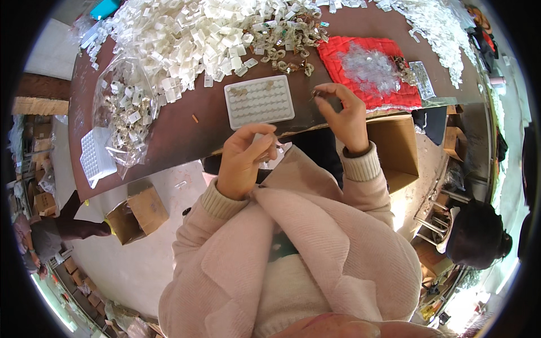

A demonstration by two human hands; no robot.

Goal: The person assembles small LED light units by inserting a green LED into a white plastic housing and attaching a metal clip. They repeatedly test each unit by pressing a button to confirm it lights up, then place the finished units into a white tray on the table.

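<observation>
My right hand [346, 117] is raised over the table's near edge, right of a white pocketed tray [230, 109]. Its thumb and forefinger pinch a small dark piece [314, 94], too small to name. Just in front of the tray's near edge is my left hand [241, 160], its fingers curled together. Whatever lies between those fingers is hidden. The tray has rows of pockets, with a few small brownish pieces [239, 92] in the far row. A red cloth [332, 63] beyond my right hand bears a heap of small clear plastic pieces [369, 70].
White tags or small boxes [186, 36] pile up at the back left, beside tangled brownish jewellery-like loops [287, 42]. A filled clear bag [127, 121] and stacked white trays [97, 155] sit left. Cardboard boxes [147, 211] [403, 149] stand below. Other people are nearby.
</observation>
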